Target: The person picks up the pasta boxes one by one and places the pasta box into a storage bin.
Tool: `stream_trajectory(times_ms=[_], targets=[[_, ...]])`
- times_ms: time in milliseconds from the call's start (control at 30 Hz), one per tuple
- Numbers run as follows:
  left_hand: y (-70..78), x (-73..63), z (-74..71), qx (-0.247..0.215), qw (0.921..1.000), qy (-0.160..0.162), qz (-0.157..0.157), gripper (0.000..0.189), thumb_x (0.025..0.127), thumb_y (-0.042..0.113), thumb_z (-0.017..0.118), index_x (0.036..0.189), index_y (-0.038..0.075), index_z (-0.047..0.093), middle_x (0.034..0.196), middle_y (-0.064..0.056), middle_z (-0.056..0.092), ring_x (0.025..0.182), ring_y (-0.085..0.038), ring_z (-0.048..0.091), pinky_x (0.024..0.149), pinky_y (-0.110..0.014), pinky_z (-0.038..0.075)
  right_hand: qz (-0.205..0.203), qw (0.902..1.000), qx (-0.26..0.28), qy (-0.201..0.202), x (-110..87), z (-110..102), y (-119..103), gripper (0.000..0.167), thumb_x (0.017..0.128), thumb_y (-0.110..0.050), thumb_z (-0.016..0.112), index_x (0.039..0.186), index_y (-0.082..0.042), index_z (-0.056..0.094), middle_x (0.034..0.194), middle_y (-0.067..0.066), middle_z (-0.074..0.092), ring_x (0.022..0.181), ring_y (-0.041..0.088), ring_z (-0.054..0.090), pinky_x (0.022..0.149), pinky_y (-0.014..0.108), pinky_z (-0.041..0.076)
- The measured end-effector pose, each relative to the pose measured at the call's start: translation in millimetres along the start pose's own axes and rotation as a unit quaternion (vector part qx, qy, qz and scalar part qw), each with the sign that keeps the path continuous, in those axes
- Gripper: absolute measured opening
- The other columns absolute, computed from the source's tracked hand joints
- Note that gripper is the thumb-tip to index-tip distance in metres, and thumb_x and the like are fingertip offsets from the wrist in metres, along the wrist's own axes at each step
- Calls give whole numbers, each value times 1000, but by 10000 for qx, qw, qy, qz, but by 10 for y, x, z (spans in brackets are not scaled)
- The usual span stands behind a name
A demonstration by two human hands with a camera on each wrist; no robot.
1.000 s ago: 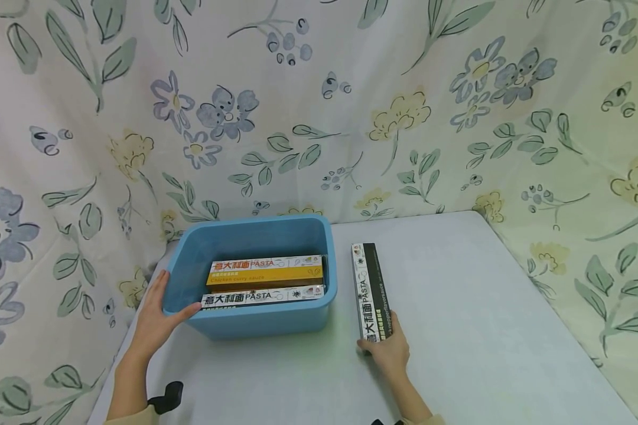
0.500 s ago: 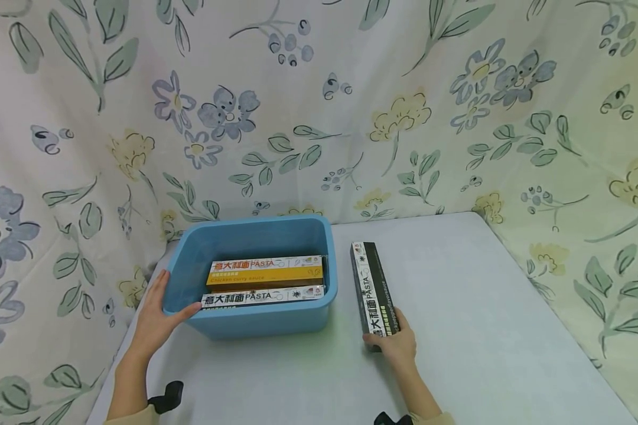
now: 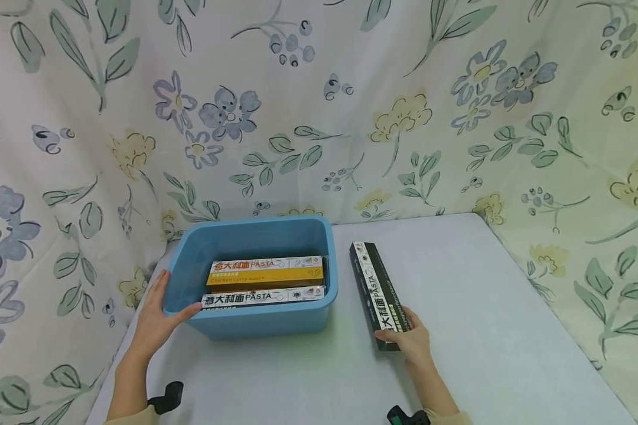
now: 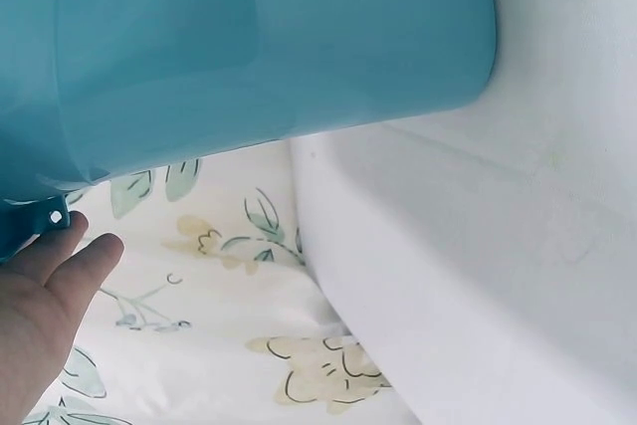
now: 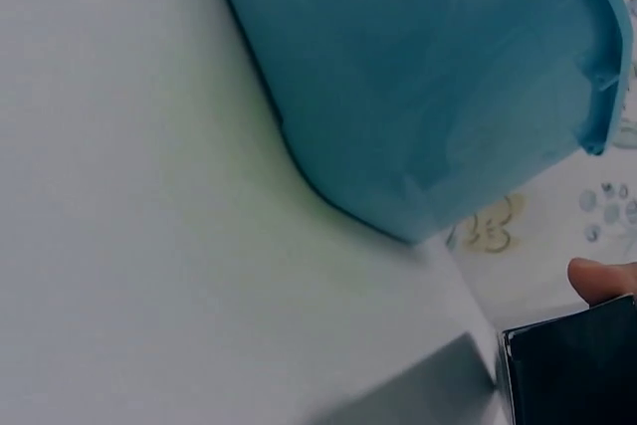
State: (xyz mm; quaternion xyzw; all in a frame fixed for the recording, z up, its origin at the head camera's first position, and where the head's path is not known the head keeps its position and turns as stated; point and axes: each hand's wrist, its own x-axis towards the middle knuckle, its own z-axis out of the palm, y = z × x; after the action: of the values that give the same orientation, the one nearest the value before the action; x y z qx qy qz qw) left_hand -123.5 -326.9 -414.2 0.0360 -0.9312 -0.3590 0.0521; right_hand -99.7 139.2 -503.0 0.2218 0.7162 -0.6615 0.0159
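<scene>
A blue plastic bin (image 3: 260, 321) stands at the table's left. Inside lie a yellow pasta box (image 3: 266, 274) and, nearer its front, a pasta box with a white and dark top (image 3: 263, 296). My left hand (image 3: 156, 319) rests against the bin's front left corner, fingers spread, thumb on the rim; the left wrist view has two fingertips (image 4: 100, 251) touching under the rim. Right of the bin, my right hand (image 3: 416, 339) grips the near end of a black and white pasta box (image 3: 374, 283), which slants away from me. In the right wrist view its dark end (image 5: 577, 365) shows.
A white-covered table (image 3: 489, 330) carries everything. Behind and along the sides hangs a flowered curtain (image 3: 351, 118). The bin's wall (image 5: 398, 97) fills the upper right wrist view. A shadow (image 5: 428, 390) lies beside the held box.
My right hand has shifted right with the near end of the black and white pasta box, so the box slants more and shows more of its dark left side. My left hand stays put.
</scene>
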Motion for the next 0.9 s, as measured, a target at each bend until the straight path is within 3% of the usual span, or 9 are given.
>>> stream_trajectory(times_ms=[333, 600, 900], targets=[[8, -7, -4, -17, 10000, 15, 15, 108, 82, 43, 72, 156, 5, 3, 160, -25, 2, 142, -52, 7, 100, -77, 17, -13, 9996, -104, -257, 79, -202, -197, 101, 67, 5, 79, 152, 0, 25, 149, 26, 35, 126, 36, 40, 99, 39, 36], [1, -19, -5, -46, 10000, 42, 67, 107, 83, 42, 73, 156, 4, 3, 160, -25, 3, 142, -52, 7, 100, -77, 17, -308, 9973, -513, -416, 79, -406, -454, 100, 65, 4, 82, 151, -2, 29, 142, 23, 45, 110, 25, 49, 79, 18, 45], [12, -24, -6, -149, 9999, 16, -10, 107, 83, 42, 73, 156, 6, 3, 160, -23, 2, 142, -52, 7, 99, -78, 17, -749, 9898, -754, -947, 63, -577, -782, 99, 65, 6, 81, 150, -3, 32, 141, 23, 45, 101, 15, 51, 80, 21, 46]])
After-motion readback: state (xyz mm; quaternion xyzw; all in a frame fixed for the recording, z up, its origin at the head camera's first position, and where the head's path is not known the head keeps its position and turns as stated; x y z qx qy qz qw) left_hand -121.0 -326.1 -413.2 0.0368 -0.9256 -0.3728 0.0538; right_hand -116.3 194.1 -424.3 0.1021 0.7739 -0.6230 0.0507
